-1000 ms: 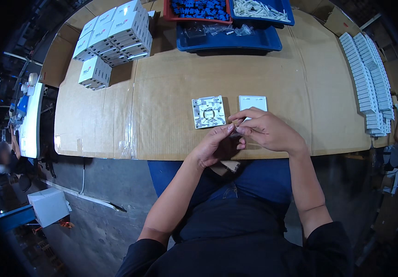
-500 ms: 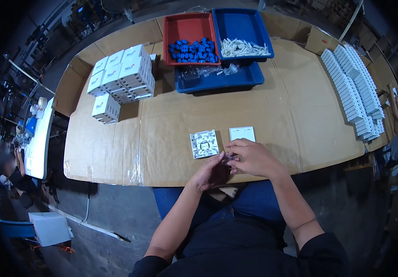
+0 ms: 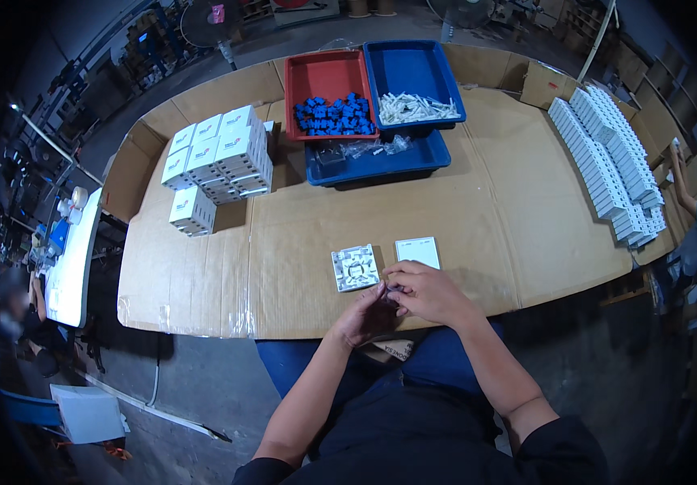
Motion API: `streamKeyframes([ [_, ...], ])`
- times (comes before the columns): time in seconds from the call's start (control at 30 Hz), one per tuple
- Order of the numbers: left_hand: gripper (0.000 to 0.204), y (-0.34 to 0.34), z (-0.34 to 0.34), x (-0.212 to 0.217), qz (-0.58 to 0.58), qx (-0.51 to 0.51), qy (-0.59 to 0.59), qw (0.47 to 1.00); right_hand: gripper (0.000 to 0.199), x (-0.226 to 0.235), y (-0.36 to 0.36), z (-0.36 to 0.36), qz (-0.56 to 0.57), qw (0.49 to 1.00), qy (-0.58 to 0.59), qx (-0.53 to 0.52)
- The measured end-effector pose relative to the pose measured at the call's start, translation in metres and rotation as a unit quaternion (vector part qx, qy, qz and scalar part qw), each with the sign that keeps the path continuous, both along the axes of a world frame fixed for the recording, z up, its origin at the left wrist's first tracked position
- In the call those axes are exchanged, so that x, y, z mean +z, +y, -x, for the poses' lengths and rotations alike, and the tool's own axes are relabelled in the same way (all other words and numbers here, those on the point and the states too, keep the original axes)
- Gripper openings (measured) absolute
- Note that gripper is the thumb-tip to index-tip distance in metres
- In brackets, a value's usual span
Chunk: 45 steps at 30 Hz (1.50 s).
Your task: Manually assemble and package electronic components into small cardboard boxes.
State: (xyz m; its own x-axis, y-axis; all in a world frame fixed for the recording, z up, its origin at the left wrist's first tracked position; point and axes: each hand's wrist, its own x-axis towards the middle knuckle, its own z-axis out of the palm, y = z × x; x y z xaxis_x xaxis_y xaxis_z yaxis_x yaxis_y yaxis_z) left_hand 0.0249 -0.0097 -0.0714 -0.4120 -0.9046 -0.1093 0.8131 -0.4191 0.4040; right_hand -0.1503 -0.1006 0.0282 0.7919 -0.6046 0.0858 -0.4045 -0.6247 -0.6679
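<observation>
At the table's front edge, my left hand (image 3: 365, 320) and my right hand (image 3: 431, 294) meet with their fingertips together. Between them is something small and shiny, mostly hidden, whose kind I cannot make out. Both hands have bent, closed fingers. Just beyond my left hand lies a square white plastic frame (image 3: 355, 267) with a grey, cut-out inner face and a round middle. Beside it, partly covered by my right fingers, rests a flat square white plate (image 3: 419, 252).
White boxes (image 3: 224, 151) are stacked at the left. Blue parts fill a red tray (image 3: 326, 74); a blue tray (image 3: 410, 69) holds white plugs. Another blue tray (image 3: 381, 170) contains clear bags. Rows of white pieces (image 3: 607, 162) line the right. A person's arm (image 3: 682, 184) shows far right.
The view has tilted, so the table and trays sit lower in the picture. My fingers have drawn closer together around the small thing; the frame and plate stay on the cardboard.
</observation>
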Motion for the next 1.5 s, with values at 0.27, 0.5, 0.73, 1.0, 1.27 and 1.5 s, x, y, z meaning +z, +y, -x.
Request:
streamKeyframes([
  [0.27, 0.041, -0.004, -0.002, 0.007, -0.109, 0.028, -0.052, 0.992, 0.022, -0.003, -0.018, -0.004, -0.118, 0.989, 0.045, 0.080],
  [0.5, 0.048, -0.012, -0.002, 0.004, -0.042, 0.009, 0.024, 0.999, 0.021, 0.026, -0.092, 0.005, -0.163, 0.978, -0.025, 0.127],
  [0.73, 0.055, -0.012, -0.003, 0.012, -0.086, 0.024, 0.011, 0.996, 0.019, 0.009, -0.263, -0.006, 0.010, 0.981, -0.051, -0.187],
  [1.0, 0.057, -0.017, -0.002, 0.009, -0.086, 0.004, 0.016, 0.996, 0.015, 0.009, -0.422, -0.018, 0.280, 0.922, 0.011, -0.266],
  [1.27, 0.059, -0.018, -0.003, 0.007, -0.069, -0.002, 0.021, 0.997, 0.014, 0.030, -0.441, -0.044, 0.314, 0.912, 0.223, -0.143],
  [1.5, 0.058, -0.020, -0.003, 0.010, -0.072, -0.007, 0.016, 0.997, 0.012, 0.020, -0.452, -0.041, 0.389, 0.889, 0.232, -0.069],
])
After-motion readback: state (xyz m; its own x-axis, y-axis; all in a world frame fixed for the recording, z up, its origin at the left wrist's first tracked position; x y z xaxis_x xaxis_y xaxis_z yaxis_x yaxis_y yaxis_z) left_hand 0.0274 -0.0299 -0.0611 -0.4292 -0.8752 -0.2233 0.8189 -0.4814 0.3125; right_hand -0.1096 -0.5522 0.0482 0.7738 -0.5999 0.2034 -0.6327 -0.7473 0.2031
